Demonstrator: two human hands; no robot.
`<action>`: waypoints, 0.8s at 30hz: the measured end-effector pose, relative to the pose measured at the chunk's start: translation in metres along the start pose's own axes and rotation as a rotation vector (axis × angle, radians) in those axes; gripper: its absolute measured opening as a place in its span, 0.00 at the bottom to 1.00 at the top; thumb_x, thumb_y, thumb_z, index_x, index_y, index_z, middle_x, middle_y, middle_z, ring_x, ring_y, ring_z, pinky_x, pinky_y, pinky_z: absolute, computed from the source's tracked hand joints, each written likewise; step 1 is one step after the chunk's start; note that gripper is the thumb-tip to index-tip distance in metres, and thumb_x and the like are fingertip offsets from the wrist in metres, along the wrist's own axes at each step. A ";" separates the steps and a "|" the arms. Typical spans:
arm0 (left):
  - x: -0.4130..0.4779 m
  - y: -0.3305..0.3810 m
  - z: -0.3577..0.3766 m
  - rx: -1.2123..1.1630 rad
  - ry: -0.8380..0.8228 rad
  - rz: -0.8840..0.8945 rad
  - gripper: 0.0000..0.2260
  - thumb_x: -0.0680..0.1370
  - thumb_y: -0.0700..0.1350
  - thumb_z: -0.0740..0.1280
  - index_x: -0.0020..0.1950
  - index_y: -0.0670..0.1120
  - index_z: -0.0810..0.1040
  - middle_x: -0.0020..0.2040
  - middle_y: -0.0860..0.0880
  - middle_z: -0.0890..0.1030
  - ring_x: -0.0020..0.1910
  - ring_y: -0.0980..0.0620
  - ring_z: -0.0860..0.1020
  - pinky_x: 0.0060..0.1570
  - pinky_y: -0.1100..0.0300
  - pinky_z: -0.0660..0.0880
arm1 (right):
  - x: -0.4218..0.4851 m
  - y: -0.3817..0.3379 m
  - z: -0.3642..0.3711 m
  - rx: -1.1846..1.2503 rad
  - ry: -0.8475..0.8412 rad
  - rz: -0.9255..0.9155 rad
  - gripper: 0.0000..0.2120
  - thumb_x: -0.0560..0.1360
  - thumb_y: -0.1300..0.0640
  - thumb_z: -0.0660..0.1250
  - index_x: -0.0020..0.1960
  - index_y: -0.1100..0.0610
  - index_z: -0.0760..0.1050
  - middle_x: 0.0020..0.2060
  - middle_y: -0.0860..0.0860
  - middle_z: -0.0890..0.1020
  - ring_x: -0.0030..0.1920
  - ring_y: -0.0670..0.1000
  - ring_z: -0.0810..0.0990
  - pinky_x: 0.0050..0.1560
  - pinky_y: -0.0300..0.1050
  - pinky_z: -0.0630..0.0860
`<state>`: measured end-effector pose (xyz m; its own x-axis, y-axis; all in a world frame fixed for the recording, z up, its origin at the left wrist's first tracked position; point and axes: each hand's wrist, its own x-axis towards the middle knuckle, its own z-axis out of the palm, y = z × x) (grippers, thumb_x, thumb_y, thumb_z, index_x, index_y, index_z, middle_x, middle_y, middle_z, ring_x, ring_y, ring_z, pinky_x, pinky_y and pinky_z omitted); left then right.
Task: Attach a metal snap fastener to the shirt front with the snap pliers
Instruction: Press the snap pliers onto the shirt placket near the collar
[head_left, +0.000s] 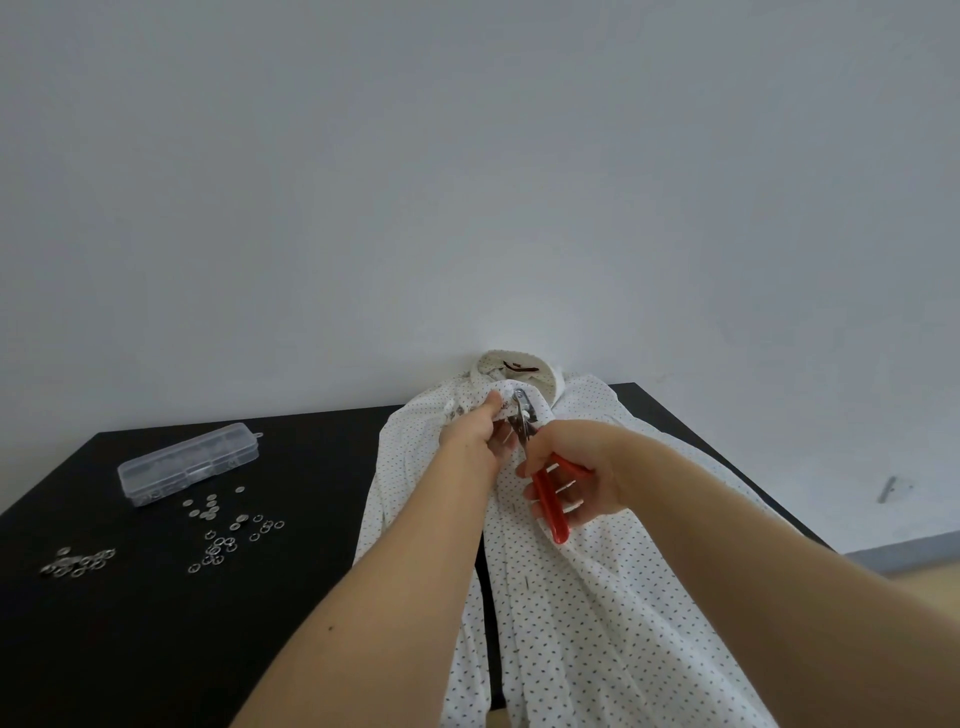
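Observation:
A white shirt with small dark dots lies lengthwise on the black table, collar toward the wall. My left hand pinches the front edge of the shirt just below the collar. My right hand grips the red handles of the snap pliers. The pliers' metal jaws sit on the fabric fold right beside my left fingertips. Any snap between the jaws is too small to make out.
A clear plastic compartment box lies closed at the left of the table. Several loose metal snap rings are scattered in front of it, with another small heap further left. A grey wall stands behind the table.

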<state>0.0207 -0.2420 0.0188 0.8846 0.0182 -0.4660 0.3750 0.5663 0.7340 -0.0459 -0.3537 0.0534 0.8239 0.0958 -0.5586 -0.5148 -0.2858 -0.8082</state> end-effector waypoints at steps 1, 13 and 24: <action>0.000 0.000 0.000 -0.005 -0.001 0.001 0.11 0.73 0.42 0.73 0.51 0.39 0.77 0.44 0.43 0.80 0.38 0.50 0.79 0.37 0.56 0.80 | 0.000 0.000 0.001 -0.001 0.003 -0.003 0.10 0.71 0.66 0.61 0.52 0.63 0.73 0.43 0.59 0.78 0.44 0.58 0.78 0.53 0.54 0.78; 0.004 -0.002 -0.001 -0.001 0.004 0.018 0.13 0.73 0.43 0.73 0.53 0.38 0.78 0.45 0.43 0.80 0.43 0.49 0.80 0.41 0.55 0.81 | 0.004 0.001 0.004 0.021 0.008 0.013 0.06 0.74 0.67 0.62 0.52 0.62 0.71 0.39 0.57 0.76 0.36 0.54 0.76 0.42 0.48 0.78; 0.005 -0.001 -0.002 0.022 -0.013 0.046 0.16 0.73 0.44 0.73 0.57 0.37 0.77 0.48 0.39 0.83 0.46 0.44 0.83 0.45 0.52 0.82 | 0.004 0.002 0.009 0.034 0.044 0.023 0.01 0.76 0.66 0.63 0.47 0.63 0.70 0.33 0.56 0.74 0.32 0.52 0.73 0.34 0.45 0.75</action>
<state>0.0237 -0.2406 0.0148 0.9048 0.0329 -0.4246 0.3394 0.5467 0.7655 -0.0455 -0.3451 0.0476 0.8210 0.0474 -0.5689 -0.5408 -0.2546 -0.8017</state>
